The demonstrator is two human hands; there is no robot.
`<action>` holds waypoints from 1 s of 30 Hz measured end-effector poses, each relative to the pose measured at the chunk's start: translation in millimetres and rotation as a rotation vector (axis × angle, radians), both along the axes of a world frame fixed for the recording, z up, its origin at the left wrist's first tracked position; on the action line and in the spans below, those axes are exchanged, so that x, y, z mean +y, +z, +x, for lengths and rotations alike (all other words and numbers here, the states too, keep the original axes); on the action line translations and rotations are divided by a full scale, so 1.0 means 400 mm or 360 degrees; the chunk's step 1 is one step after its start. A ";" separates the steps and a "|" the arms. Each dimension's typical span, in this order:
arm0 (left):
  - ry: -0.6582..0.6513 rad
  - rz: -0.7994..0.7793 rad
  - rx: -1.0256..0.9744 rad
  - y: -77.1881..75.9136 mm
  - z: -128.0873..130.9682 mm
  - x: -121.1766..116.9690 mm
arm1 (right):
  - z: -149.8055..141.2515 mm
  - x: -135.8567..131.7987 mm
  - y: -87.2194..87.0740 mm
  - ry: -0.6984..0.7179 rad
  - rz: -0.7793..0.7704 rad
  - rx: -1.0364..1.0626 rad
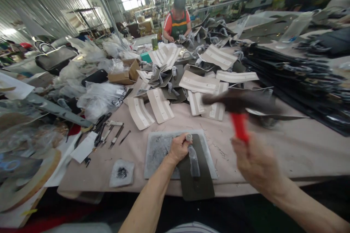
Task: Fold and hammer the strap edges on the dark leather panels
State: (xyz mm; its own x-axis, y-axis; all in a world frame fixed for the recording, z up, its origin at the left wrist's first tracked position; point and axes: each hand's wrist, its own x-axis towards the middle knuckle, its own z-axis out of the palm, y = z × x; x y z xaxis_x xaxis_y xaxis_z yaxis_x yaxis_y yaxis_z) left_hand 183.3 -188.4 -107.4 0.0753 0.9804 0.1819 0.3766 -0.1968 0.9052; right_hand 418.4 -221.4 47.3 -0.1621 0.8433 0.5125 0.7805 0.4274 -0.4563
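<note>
My left hand (179, 148) is closed round a small metal punch (188, 137), held upright on a dark leather piece (195, 174) that lies over a grey stone slab (158, 149). A clear wrapped strap (193, 160) runs down the leather piece just right of my fingers. My right hand (255, 164) is raised above the table's near edge and grips the red handle of a hammer (240, 125). The hammer's dark head (240, 101) is smeared by motion.
Beige and dark cut pieces (197, 82) are heaped mid-table, with dark stacks (298, 72) on the right. Scissors and small tools (105, 131) lie left of the slab, a clear bag of small parts (122, 173) in front. Plastic bags (98, 96) and a cardboard box (124, 74) stand left. Another person (177, 20) works at the far end.
</note>
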 end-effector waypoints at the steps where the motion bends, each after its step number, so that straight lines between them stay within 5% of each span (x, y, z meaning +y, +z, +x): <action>1: -0.0001 -0.0003 0.0013 -0.001 0.000 0.000 | 0.003 -0.008 -0.040 0.0114 -0.0178 -0.0181; 6: -0.0017 -0.0004 -0.0021 0.001 0.000 -0.002 | 0.051 -0.003 -0.165 0.0126 -0.0942 -0.0651; 12: -0.0010 0.0004 -0.0069 0.001 0.000 -0.001 | 0.121 0.040 -0.268 -0.0109 -0.1339 -0.0612; 16: -0.0004 -0.0009 -0.0089 -0.004 -0.003 0.002 | 0.076 0.029 -0.295 -0.0176 -0.0782 -0.0743; 19: 0.0024 -0.0056 -0.0118 -0.006 -0.005 0.000 | -0.027 -0.002 -0.255 0.0384 -0.0317 -0.0701; 21: 0.0051 -0.0108 -0.0180 -0.008 -0.003 0.000 | -0.101 -0.019 -0.226 0.0860 -0.0293 -0.0771; 23: 0.0088 -0.0156 -0.0273 -0.014 0.004 0.006 | -0.157 -0.027 -0.212 0.1067 -0.0363 -0.0896; 27: 0.0526 -0.0272 -0.0758 -0.008 0.005 0.044 | -0.199 -0.025 -0.212 0.0913 -0.0370 -0.1096; 30: 0.0728 -0.0244 -0.1030 0.055 -0.033 0.074 | -0.196 -0.027 -0.195 0.0752 -0.0280 -0.1159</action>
